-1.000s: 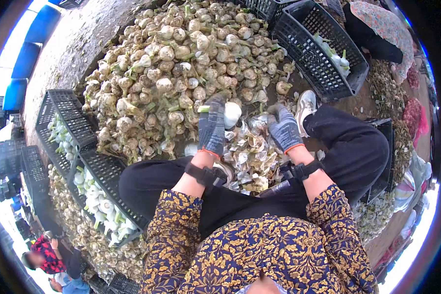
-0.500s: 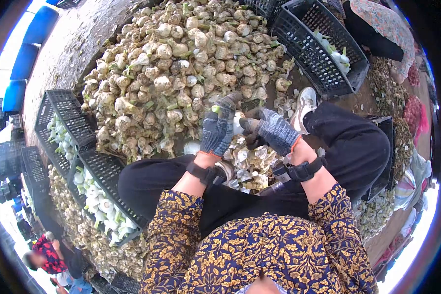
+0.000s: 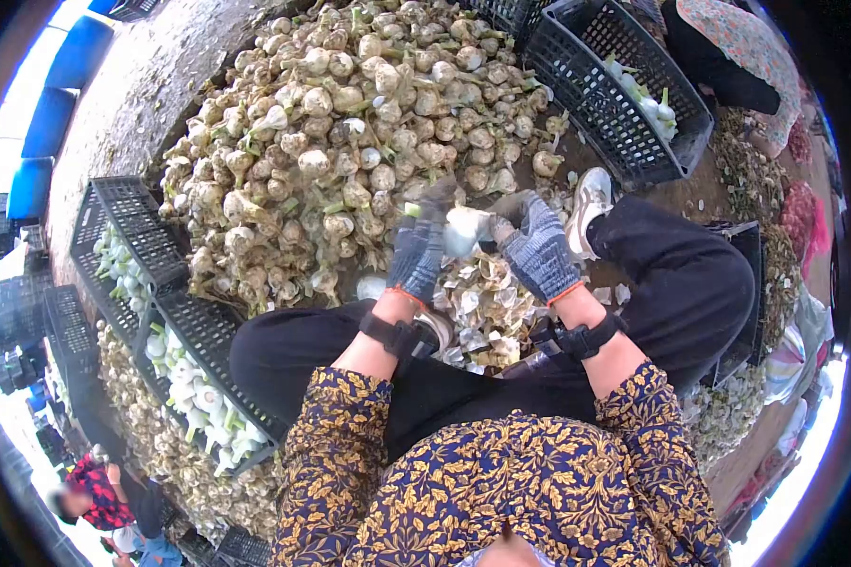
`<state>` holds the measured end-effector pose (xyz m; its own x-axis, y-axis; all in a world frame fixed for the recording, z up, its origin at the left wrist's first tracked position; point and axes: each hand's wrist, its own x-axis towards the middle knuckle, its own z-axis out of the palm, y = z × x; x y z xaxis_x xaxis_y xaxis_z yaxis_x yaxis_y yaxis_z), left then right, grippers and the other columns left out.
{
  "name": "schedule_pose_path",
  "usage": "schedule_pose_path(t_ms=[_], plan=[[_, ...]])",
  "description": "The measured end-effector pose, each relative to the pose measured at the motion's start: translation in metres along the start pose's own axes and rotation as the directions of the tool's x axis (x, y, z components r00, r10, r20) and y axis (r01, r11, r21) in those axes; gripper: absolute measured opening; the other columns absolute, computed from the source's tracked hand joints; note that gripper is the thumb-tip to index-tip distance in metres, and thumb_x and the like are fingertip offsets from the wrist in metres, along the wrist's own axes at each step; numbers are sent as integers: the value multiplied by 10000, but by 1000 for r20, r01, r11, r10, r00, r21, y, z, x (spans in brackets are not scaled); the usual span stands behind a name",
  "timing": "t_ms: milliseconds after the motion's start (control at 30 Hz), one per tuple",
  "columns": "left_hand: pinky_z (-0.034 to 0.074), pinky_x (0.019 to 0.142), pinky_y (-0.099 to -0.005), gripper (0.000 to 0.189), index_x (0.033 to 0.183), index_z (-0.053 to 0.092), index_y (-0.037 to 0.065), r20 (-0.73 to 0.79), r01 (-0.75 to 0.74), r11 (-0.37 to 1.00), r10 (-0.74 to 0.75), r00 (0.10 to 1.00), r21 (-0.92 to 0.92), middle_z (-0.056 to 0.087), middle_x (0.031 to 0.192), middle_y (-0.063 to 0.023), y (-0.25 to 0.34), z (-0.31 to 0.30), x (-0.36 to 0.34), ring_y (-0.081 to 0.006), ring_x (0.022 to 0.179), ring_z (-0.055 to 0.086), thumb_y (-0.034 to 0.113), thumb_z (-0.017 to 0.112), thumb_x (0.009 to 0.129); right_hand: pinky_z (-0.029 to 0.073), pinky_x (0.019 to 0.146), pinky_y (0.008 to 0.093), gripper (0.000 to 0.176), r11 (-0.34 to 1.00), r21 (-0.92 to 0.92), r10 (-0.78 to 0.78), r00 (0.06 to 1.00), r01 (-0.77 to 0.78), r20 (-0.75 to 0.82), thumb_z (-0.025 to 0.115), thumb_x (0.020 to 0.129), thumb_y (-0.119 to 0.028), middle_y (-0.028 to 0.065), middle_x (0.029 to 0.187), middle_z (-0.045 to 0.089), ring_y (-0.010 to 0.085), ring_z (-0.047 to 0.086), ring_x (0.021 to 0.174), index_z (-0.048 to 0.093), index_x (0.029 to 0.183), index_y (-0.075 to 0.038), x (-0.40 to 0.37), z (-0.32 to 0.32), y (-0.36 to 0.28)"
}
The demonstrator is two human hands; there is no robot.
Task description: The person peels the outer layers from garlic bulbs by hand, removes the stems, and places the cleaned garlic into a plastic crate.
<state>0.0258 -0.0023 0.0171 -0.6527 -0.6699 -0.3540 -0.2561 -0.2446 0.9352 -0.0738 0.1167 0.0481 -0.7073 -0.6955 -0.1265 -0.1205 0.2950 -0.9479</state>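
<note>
A white garlic bulb (image 3: 462,233) is held between my two gloved hands, its surface smooth and pale. My left hand (image 3: 420,248), in a grey knit glove with dark fingers, is closed round its stem side. A cut green stem end (image 3: 412,209) pokes out past those fingers. On the bulb's right side, my right hand (image 3: 539,244) pinches with thumb and fingers at its papery skin. Exactly what lies between these fingertips is partly hidden. Below the hands, loose garlic skins (image 3: 487,317) are heaped between my legs.
A large pile of unpeeled garlic (image 3: 350,142) lies in front. At left, a black crate (image 3: 213,345) holds cleaned white bulbs, with another crate (image 3: 128,222) behind it. A further black crate (image 3: 624,104) stands at upper right, beside a seated person (image 3: 738,57).
My right hand has turned and shifted slightly up, its fingers now at the bulb's right side. More of the white bulb shows between the hands.
</note>
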Motion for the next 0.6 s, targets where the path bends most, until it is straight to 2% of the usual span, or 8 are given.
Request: schedule_pose_path(t_ms=[100,167,233,433,500,533,567,600], plan=[[468,602,-285,391,1001,553,1,-53,29,986,-38,998,-166,603,878,-73,-16,2,6,-153,710,575,345,407,886,448,600,278,135,994,69,-75,994,81,-82,550,758,-53,83,744,565,150,559,701,510,877,-5,-2,6,-5],[484,606,-277,355,1016,551,15,65,289,825,-296,953,-486,595,904,-82,-19,-1,11,-143,738,586,321,441,872,472,602,280,162,987,148,-50,994,63,-93,529,776,-23,58,812,539,141,554,750,483,932,-29,1,11,2],[497,599,-276,298,992,555,46,121,330,689,-334,935,-646,599,875,-68,-1,0,7,-144,735,594,297,453,867,512,624,304,197,654,742,274,960,-148,-51,509,785,-3,70,864,524,171,557,783,458,969,-47,5,15,-4],[508,623,-344,267,918,560,100,91,340,504,-455,886,-794,605,805,-57,-4,-15,14,-209,702,584,329,441,848,518,706,346,228,558,826,275,957,-81,-92,462,796,12,109,959,549,232,571,832,518,1006,-59,18,-18,7],[508,628,-340,273,919,560,94,99,337,486,-451,887,-806,608,804,-61,-7,-16,14,-212,702,586,328,436,851,471,815,348,200,990,142,6,1000,-7,9,491,800,-51,124,998,553,259,541,910,547,992,-40,20,-37,25],[509,632,-336,280,920,560,88,105,333,466,-449,887,-820,612,803,-66,-7,-15,14,-214,702,588,327,431,854,419,866,360,227,667,-662,-204,939,341,278,534,779,-133,179,1017,545,319,505,976,571,979,-31,18,-49,33],[509,632,-336,280,920,560,88,110,337,465,-448,887,-819,612,803,-66,-8,-15,15,-214,702,588,327,431,854,382,887,381,286,496,-832,16,955,251,298,542,770,-193,213,1015,535,353,477,997,559,1011,-39,10,-46,43],[507,639,-331,291,926,556,77,126,340,461,-435,892,-820,611,821,-70,-11,-14,18,-215,718,588,330,430,856,369,908,373,336,550,-806,-42,971,218,234,561,743,-223,215,1025,536,355,472,1022,562,1028,-45,4,-40,32]])
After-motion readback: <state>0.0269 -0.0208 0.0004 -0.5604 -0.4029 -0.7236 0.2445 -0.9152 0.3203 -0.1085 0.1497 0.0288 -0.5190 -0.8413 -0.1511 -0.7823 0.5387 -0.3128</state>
